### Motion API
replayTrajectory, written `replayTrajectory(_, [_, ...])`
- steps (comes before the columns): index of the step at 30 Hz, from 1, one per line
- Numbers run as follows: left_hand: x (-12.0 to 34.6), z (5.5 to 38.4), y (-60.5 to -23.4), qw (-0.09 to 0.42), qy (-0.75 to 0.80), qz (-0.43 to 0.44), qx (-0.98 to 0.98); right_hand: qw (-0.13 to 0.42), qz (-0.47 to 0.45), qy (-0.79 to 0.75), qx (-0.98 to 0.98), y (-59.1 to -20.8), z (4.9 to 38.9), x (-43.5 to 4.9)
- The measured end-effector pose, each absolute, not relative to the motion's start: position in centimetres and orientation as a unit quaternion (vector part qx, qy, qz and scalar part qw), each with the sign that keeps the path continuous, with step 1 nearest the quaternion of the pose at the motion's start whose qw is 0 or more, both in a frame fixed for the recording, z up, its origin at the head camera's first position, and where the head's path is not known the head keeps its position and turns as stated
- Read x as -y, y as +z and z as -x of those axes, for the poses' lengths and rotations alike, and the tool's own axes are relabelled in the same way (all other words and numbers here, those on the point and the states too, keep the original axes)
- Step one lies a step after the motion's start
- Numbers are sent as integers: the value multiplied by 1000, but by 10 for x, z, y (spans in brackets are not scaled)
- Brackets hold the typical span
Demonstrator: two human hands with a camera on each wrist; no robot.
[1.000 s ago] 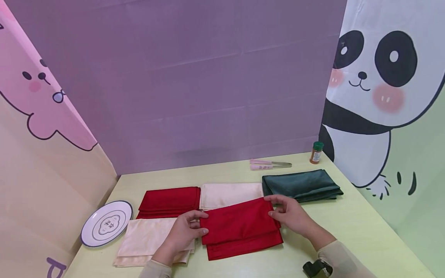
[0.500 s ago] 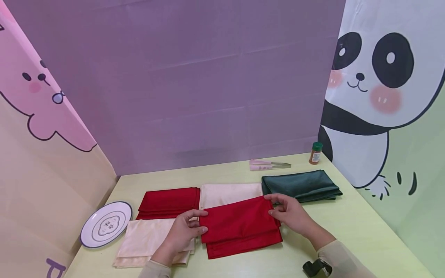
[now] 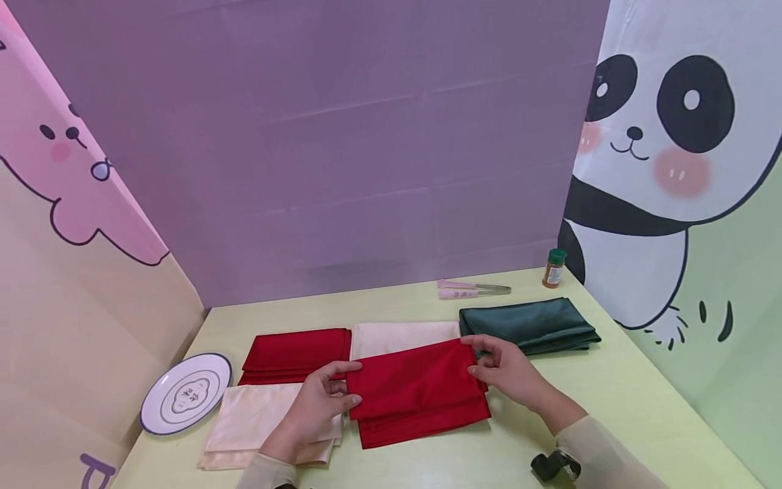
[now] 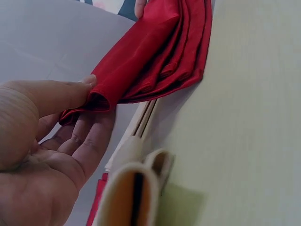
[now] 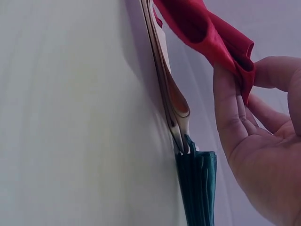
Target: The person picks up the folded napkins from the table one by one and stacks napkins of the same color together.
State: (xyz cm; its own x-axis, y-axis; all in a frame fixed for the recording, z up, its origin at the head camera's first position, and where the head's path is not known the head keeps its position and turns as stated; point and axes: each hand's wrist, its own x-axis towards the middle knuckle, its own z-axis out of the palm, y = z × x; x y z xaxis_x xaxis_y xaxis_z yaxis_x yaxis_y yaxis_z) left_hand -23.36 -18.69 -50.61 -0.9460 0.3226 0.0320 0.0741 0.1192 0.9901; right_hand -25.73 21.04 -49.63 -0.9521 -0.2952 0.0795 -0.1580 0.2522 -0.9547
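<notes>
Both hands hold a folded red satin cloth (image 3: 415,387) raised above the table. My left hand (image 3: 314,404) pinches its left end, thumb on one face and fingers on the other, as the left wrist view of the cloth (image 4: 136,52) shows. At the far right corner my right hand (image 3: 513,373) pinches the layers between thumb and fingers; in the right wrist view the cloth's folds (image 5: 202,33) hang open beside the fingers. Behind it lies a folded cream cloth (image 3: 406,336), partly covered. Another cream cloth (image 3: 256,418) lies under and beside my left hand.
A second folded red cloth (image 3: 296,353) lies at the back left, and a folded dark green cloth (image 3: 528,326) at the back right. A white plate (image 3: 210,367) stands at the left edge. Pink-handled tongs (image 3: 461,293) and a green-capped jar (image 3: 554,269) are at the back.
Both hands have lifted the red cloth slightly and shifted it a little away and to the left. Their grip on it looks the same. The other things stay put.
</notes>
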Motion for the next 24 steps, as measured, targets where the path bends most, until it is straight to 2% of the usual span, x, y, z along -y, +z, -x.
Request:
replayTrajectory(13, [202, 237, -495, 66, 640, -117, -757, 54, 174, -577, -796, -480, 263, -199])
replayTrajectory(24, [212, 236, -487, 15, 637, -88, -766, 48, 164, -588, -791, -475, 269, -185])
